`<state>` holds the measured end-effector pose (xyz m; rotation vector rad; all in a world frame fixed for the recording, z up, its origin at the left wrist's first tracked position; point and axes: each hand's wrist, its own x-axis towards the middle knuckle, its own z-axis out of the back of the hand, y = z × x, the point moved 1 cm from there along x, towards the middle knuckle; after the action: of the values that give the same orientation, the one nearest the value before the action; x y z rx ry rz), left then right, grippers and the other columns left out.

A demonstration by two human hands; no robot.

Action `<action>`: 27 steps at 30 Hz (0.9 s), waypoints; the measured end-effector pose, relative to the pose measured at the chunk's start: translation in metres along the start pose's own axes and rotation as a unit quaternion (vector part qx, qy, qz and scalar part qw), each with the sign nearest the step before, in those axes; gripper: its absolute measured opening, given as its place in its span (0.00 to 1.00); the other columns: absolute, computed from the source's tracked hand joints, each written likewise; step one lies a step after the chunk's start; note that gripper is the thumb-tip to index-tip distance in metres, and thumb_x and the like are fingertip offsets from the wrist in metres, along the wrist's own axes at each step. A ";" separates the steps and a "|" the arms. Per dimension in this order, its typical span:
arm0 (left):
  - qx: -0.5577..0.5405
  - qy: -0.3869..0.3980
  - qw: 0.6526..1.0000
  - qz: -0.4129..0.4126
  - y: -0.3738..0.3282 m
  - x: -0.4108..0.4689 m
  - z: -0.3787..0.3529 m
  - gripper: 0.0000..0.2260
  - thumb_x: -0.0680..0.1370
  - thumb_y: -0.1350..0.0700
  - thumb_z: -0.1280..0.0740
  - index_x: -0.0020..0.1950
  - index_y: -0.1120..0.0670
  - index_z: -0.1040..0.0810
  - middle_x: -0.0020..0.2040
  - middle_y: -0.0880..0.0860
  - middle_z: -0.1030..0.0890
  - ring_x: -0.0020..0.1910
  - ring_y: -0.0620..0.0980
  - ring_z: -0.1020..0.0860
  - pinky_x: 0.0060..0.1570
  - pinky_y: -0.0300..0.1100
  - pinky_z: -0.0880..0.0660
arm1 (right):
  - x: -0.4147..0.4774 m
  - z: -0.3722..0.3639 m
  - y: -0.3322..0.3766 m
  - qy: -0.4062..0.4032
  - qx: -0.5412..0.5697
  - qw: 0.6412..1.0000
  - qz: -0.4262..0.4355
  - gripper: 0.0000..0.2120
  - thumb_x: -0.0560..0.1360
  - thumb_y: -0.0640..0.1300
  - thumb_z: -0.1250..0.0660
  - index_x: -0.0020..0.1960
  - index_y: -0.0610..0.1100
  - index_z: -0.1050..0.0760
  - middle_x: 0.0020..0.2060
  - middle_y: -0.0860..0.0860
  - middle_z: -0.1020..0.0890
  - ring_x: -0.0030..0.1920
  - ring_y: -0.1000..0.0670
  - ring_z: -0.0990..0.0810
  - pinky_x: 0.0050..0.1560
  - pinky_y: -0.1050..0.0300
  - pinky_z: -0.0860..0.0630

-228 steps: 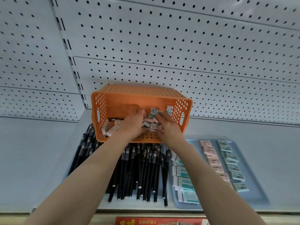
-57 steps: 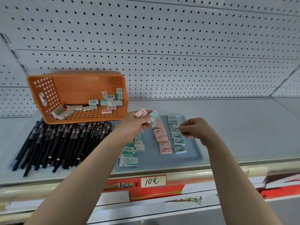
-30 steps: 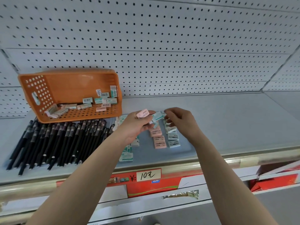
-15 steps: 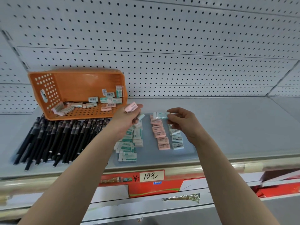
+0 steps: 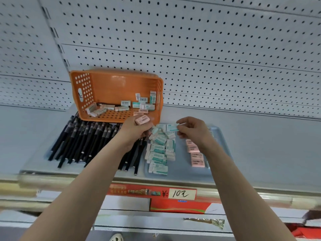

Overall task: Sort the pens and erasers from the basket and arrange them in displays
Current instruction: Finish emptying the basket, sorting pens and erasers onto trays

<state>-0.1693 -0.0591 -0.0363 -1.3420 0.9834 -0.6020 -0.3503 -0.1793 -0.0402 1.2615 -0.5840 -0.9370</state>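
Reading the writing first: on the front edge of the shelf point(image 5: 260, 150) there is a price tag point(image 5: 181, 194), handwritten, which says "¥: 10元", and it sits on a red strip point(image 5: 132, 191) whose small print I cannot read. Several erasers in the basket point(image 5: 125, 105) show barcode stickers, too small to read.

My left hand point(image 5: 135, 131) holds a pink eraser point(image 5: 142, 119) with dark print on top. The fingers point(image 5: 184, 120) of my right hand point(image 5: 192, 132) pinch one white-and-green eraser point(image 5: 172, 127) at its right end. Both hands are above the far part of the blue tray point(image 5: 180, 173).

On this tray, a loose pile of white-and-green erasers point(image 5: 159, 151) lies at the left, and a row of pink erasers point(image 5: 195, 153) runs from far to near at the right, partly hidden by my right forearm.

The orange basket point(image 5: 111, 84), with holes in its walls, is tipped so that the opening faces me. It stands far left of the tray, against the pegboard point(image 5: 191, 49), and its near edge is over the far ends of the black pens point(image 5: 83, 141). The pens lie side by side on the shelf, left of the tray, some touching the tray's left edge.
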 end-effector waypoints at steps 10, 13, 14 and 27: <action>0.006 0.002 0.999 0.035 0.002 0.002 0.016 0.13 0.75 0.63 0.29 0.59 0.55 0.22 0.53 0.55 0.24 0.30 0.47 0.24 0.42 0.40 0.22 | 0.013 -0.015 0.004 -0.045 -0.069 0.997 0.014 0.06 0.76 0.37 0.33 0.51 0.41 0.19 0.34 0.47 0.16 0.32 0.52 0.19 0.41 0.57 0.20; -0.007 0.005 0.999 0.049 0.004 0.001 0.015 0.13 0.75 0.64 0.29 0.59 0.56 0.22 0.50 0.55 0.23 0.29 0.47 0.25 0.39 0.38 0.22 | 0.011 -0.024 0.001 -0.013 -0.273 0.961 0.039 0.06 0.74 0.44 0.30 0.50 0.44 0.19 0.40 0.50 0.16 0.38 0.53 0.19 0.41 0.62 0.24; -0.005 0.007 0.999 0.049 0.005 0.000 0.015 0.13 0.76 0.64 0.29 0.59 0.56 0.23 0.50 0.56 0.23 0.29 0.47 0.25 0.37 0.37 0.22 | 0.011 -0.027 0.001 -0.015 -0.327 0.944 0.048 0.08 0.74 0.47 0.30 0.51 0.45 0.19 0.42 0.51 0.17 0.42 0.52 0.20 0.43 0.61 0.25; 0.109 0.088 0.989 0.053 0.008 -0.005 0.011 0.11 0.75 0.62 0.28 0.58 0.56 0.21 0.51 0.55 0.20 0.38 0.46 0.20 0.36 0.34 0.24 | 0.018 -0.030 0.011 0.063 -0.407 0.906 0.099 0.11 0.79 0.43 0.36 0.57 0.49 0.18 0.51 0.49 0.20 0.52 0.49 0.22 0.56 0.56 0.28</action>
<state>-0.1639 -0.0479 -0.0435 -1.0499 1.0905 -0.7351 -0.3134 -0.1782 -0.0389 0.4889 -0.1643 -0.7905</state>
